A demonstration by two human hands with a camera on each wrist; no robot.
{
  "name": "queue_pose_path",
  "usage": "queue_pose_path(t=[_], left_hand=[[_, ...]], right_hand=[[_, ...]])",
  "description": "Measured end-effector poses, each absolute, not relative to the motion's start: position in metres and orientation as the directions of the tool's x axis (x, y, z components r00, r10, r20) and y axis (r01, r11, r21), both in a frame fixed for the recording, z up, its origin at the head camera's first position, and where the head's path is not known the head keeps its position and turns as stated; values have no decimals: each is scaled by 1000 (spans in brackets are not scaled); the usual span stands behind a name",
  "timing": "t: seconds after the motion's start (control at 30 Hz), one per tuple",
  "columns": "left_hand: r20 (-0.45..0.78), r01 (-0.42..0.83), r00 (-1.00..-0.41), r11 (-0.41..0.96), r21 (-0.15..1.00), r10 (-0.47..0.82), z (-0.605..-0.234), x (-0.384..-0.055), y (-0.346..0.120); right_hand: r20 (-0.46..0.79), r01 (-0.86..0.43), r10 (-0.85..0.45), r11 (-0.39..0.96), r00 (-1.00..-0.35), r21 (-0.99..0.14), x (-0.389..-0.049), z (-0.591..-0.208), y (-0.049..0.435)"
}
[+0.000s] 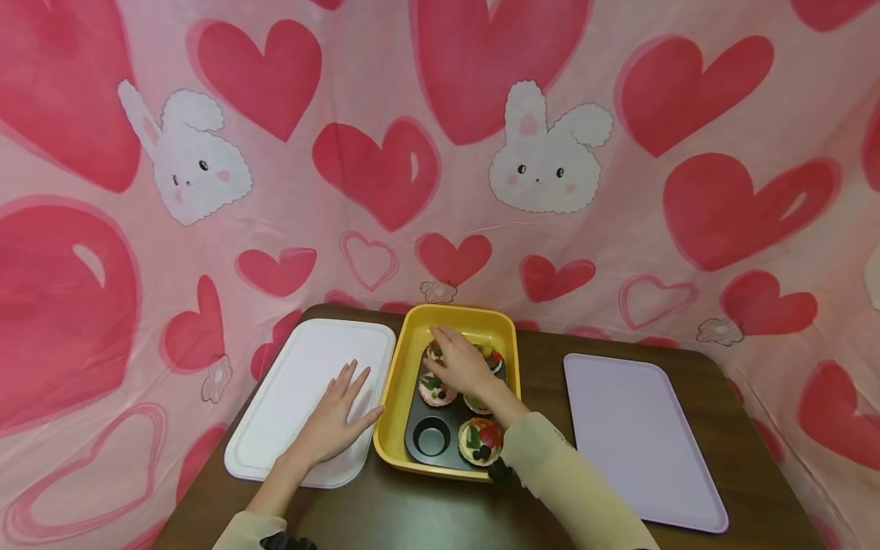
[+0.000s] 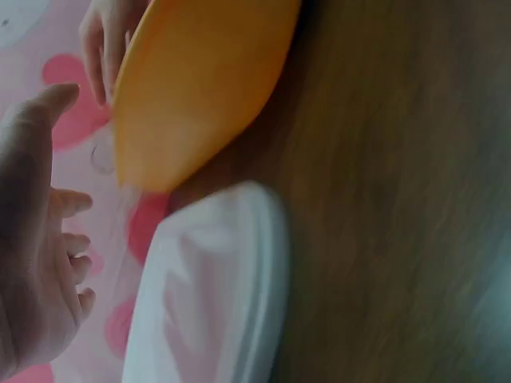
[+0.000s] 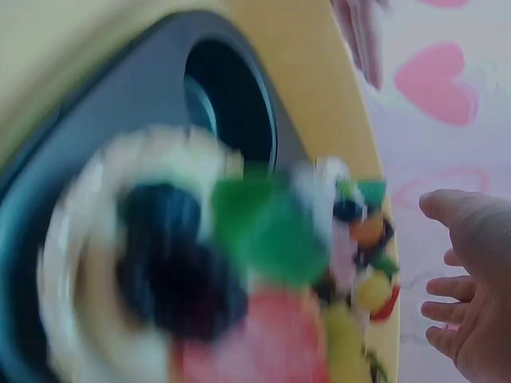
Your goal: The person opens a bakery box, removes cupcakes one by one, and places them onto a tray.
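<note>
Fruit tarts (image 1: 481,441) sit in the dark pan (image 1: 451,419) in the yellow tub (image 1: 390,428). I see the right hand (image 1: 464,367), loose above them, seemingly holding nothing; the left hand (image 1: 334,416) is spread, empty. I'd pinch softly and low, so nothing gets squashed.

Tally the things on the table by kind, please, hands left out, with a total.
White rectangular tray and lavender rectangular tray: 2
Deep yellow rectangular bin: 1
Dark grey muffin tin with round cups: 1
Round fruit-topped tarts, some partly hidden: 5
Total: 9
</note>
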State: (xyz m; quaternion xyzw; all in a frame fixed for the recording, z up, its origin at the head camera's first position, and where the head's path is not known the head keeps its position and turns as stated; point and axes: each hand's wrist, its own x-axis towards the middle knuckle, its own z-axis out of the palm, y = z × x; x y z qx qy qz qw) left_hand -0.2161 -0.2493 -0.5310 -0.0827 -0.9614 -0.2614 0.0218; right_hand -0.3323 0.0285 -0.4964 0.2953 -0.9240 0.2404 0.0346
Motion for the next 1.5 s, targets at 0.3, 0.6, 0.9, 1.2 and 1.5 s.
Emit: queue_pose_path(t=[0.3,0.6,0.9,1.2,1.5], left_hand=[[95,238,-971,856,460,219,-535,-209,-223],[79,241,-970,868,435,230,-532,-196,-200],[77,244,-970,883,402,233,-539,-193,-192],[33,231,-971,887,400,238,-544,-193,-191],[39,228,-972,889,398,232,-547,-193,-190]], right_hand=[[115,-451,-449,778,-886,-437,-346,-495,70],[16,-395,-427,820,-904,-415,-356,-500,86],[-39,-335,-383,849,-923,-408,-358,-499,85],[-101,-264,-321,891,-942,-370,-359,-494,88],[-117,-234,-301,889,-946,-395,-363,-495,88]])
